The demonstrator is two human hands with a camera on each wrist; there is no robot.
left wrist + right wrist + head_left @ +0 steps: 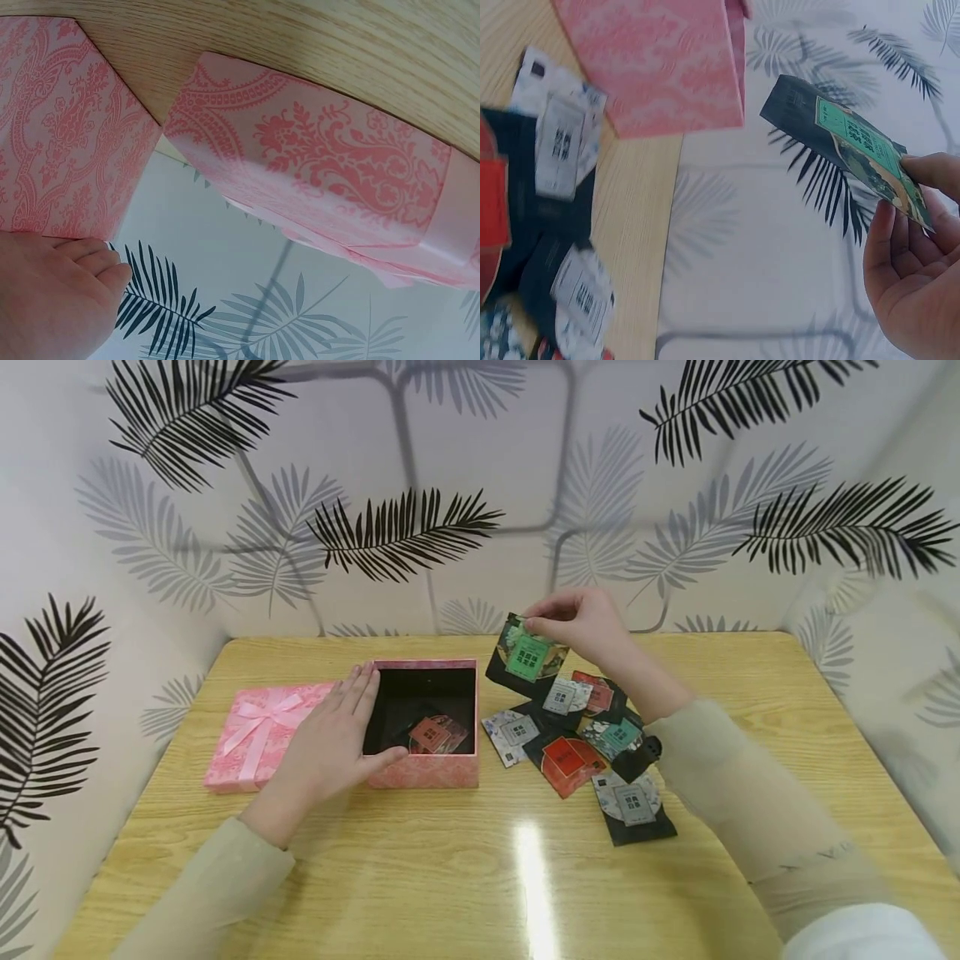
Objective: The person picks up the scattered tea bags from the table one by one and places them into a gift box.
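Observation:
Between thumb and fingers my right hand (588, 620) pinches a black sachet with a green label (527, 656), raised above the sachet pile; the right wrist view shows the sachet (847, 142) held by one end, tilted. My left hand (333, 739) rests with straight fingers along the left side of an open pink box (423, 772), its thumb across the front rim. Inside the black interior lies a red-labelled sachet (437, 734). In the left wrist view the fingers touch the pink patterned box wall (67, 135).
Right of the box, several sachets lie in an overlapping heap, among them a red one (564, 762) and a white-and-grey one (512, 732). A white-and-black sachet (634, 810) lies nearer the front. The pink lid with a ribbon bow (247, 735) sits left of the box on the wooden table (420, 877).

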